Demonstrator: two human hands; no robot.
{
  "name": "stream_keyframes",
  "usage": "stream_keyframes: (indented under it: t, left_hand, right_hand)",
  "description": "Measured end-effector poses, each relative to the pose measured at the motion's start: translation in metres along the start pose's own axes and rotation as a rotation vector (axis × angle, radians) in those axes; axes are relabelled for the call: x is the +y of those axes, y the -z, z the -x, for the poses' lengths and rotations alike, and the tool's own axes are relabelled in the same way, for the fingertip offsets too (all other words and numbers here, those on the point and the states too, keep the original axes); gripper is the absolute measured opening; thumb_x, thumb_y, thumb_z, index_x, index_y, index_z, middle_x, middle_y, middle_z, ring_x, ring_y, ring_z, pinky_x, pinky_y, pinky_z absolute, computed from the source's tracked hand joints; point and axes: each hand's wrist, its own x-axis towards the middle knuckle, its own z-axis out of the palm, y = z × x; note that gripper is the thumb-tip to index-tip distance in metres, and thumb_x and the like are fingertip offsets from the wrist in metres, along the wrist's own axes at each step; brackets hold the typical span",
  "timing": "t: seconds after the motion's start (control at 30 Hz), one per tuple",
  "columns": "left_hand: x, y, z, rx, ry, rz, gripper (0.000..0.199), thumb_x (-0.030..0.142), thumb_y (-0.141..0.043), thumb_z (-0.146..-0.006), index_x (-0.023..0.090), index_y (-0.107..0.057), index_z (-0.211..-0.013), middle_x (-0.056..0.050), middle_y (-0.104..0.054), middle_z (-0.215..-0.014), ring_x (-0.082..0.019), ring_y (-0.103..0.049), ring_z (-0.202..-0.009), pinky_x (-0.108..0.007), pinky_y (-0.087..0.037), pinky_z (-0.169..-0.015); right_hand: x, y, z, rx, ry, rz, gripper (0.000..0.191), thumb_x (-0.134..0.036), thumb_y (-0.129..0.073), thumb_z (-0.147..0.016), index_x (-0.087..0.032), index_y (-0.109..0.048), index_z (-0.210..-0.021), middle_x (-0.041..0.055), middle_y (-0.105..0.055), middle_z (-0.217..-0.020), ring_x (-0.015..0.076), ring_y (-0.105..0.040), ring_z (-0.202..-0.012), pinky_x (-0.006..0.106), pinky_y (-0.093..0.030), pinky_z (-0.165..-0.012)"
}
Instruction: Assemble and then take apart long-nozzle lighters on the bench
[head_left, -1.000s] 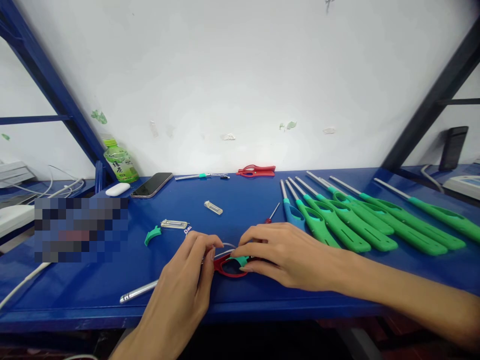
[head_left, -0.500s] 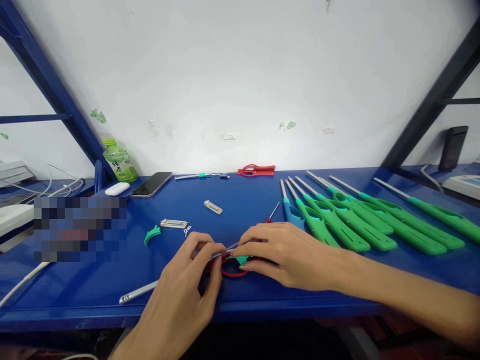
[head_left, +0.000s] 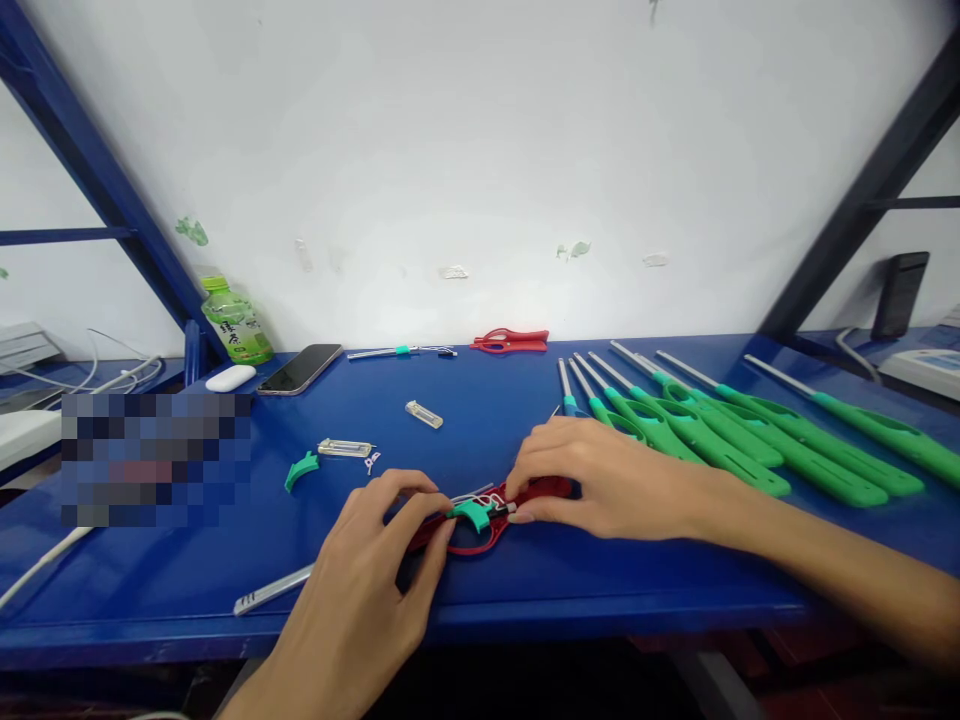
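A red lighter shell lies on the blue table, with a teal trigger, thin wires and a small black part inside it. My left hand pinches the shell's left end, where a metal tube sticks out to the left beneath the hand. Close to the black part, my right hand has thumb and index finger pressed together at the wires; its palm partly hides the shell's right end.
Several green lighters lie on the right. Clear tanks, another teal trigger, a phone and a bottle lie or stand left and centre. A red shell rests by the wall.
My right hand has shifted right, uncovering the trigger, wires and black part, and now covers the small screwdriver's handle. My left hand has hardly moved.
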Motion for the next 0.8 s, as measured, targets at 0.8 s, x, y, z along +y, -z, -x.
stream_keyframes:
  t: [0.8]
  left_hand:
    - [-0.0051, -0.0018, -0.003, -0.029, -0.096, 0.067, 0.009, 0.017, -0.056, -0.107, 0.024, -0.06, -0.106, -0.001, -0.062, -0.107, -0.018, -0.06, -0.096, -0.034, -0.048, -0.089]
  right_hand:
    - [0.0071, -0.0031, 0.0003, 0.004, 0.072, -0.001, 0.019, -0.028, -0.062, -0.107, -0.022, -0.08, -0.102, -0.0002, -0.082, -0.099, 0.0199, -0.072, -0.09, 0.033, -0.046, -0.086]
